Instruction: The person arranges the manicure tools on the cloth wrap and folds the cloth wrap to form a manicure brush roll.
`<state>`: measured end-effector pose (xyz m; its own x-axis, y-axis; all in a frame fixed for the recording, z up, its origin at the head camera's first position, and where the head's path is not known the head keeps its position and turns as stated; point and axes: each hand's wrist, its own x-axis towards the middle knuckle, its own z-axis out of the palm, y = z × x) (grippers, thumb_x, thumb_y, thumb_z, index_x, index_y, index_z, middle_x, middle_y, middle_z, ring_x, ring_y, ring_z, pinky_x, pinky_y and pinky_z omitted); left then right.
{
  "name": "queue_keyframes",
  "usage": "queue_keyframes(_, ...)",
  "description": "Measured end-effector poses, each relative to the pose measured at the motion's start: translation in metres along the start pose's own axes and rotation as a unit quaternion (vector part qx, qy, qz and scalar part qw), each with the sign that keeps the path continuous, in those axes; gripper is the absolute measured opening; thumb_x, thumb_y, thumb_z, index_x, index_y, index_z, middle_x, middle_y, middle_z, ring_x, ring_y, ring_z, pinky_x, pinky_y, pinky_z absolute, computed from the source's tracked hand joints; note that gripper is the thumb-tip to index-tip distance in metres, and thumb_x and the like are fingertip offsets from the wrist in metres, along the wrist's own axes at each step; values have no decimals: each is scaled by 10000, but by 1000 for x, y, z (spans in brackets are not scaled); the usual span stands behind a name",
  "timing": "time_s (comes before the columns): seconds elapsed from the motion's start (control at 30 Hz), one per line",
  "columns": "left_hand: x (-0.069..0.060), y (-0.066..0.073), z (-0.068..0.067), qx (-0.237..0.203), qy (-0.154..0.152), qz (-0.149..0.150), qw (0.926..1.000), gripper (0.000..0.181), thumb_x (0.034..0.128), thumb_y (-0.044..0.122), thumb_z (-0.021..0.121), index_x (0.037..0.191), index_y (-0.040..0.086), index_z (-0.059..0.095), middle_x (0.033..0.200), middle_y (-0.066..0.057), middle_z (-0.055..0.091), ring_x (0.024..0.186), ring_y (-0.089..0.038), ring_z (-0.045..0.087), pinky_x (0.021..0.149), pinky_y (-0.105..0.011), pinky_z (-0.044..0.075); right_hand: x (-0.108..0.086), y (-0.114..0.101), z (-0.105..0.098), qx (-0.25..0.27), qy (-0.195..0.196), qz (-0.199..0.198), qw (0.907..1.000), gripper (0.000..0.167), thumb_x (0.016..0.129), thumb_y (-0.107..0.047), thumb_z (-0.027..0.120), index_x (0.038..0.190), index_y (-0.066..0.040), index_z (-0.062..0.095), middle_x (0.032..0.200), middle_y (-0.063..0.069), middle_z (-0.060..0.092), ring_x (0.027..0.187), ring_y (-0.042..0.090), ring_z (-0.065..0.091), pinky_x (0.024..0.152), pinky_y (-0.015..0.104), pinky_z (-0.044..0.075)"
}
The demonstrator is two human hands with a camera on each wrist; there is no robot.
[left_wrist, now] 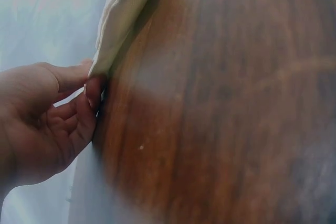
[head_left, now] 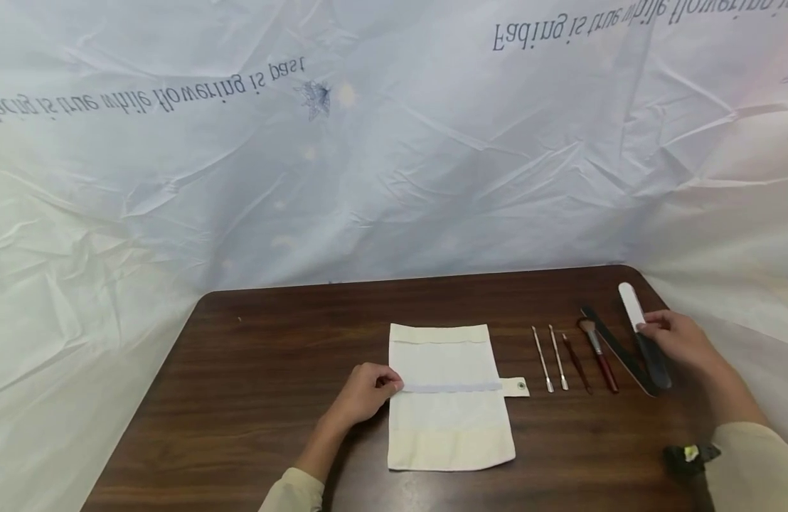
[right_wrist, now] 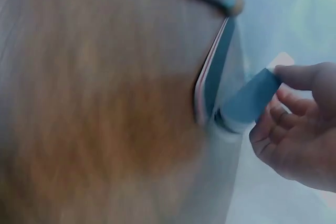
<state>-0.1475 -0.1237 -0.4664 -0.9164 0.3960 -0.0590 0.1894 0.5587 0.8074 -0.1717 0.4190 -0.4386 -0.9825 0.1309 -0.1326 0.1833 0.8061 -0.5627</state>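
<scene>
Pale sleeves (head_left: 755,469) lead to a left hand (head_left: 363,392) pinching a cream cloth (head_left: 444,409) and a right hand (head_left: 678,340) gripping a black-and-white file (head_left: 650,354)

I have my left forearm (head_left: 325,444) slanting up and rightward from the lower edge, its left grip (head_left: 367,391) pinching between thumb and fingertips, the other fingers (left_wrist: 81,121) curled toward the palm. My right forearm (head_left: 738,392) angles inward from the right side, well apart; the right grip (head_left: 682,341) pinches too, thumb (right_wrist: 302,76) outstretched, fingers bent beneath it.
</scene>
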Motion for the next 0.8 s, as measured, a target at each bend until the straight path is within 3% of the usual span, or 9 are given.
queue_keyframes(0.07,-1,0,0,-19,41,-42,10000,124,964,114,683,927,32,769,836,-67,724,709,-65,560,629,-201,477,1,-11,2,161,226,-7,9996,542,1068,-282,462,1294,211,461,1219,456,523,979,486,592,669,332,486)
queue_keyframes(0.13,-1,0,1,-32,82,-63,9999,119,960,114,688,920,37,770,829,-64,724,703,-56,559,626,-201,480,3,-25,6,335,468,-54,9983,557,1063,-331,482,1299,174,497,1189,410,572,883,326,631,636,280,462)
queue_keyframes(0.3,-1,0,2,-30,162,-120,9998,111,954,114,697,914,42,772,821,-59,723,695,-44,556,625,-198,483,7,-65,26,1180,433,-272,9917,529,1044,-331,549,1300,131,540,936,47,700,723,-53,569,622,248,518)
queue_keyframes(0.37,-3,-1,3,-43,172,-133,9998,110,952,110,699,912,38,772,822,-63,724,695,-51,557,626,-197,481,6,-83,39,1528,177,-435,9871,515,1038,-301,572,1306,138,538,939,8,719,726,-72,600,655,257,554)
queue_keyframes(0.5,-7,-1,4,-68,188,-82,9998,110,948,105,703,908,30,772,828,-79,731,700,-66,563,625,-200,483,1,-118,67,1879,-254,-810,9785,473,1023,-254,611,1288,135,565,1061,181,748,764,-44,648,707,275,585)
queue_keyframes(0.6,-9,-1,6,-73,187,-52,9998,113,947,113,706,908,31,773,831,-80,734,700,-68,567,626,-199,483,-5,-146,87,2178,-515,-958,9699,429,1016,-221,625,1273,120,585,1117,214,736,798,-30,657,751,280,592)
queue_keyframes(0.8,-12,0,6,-48,190,-82,9998,116,947,126,711,898,39,770,818,-73,725,694,-69,562,621,-198,478,-17,-192,134,3279,-1086,-945,9337,371,992,-135,643,1233,142,586,1006,61,765,796,5,675,783,252,588)
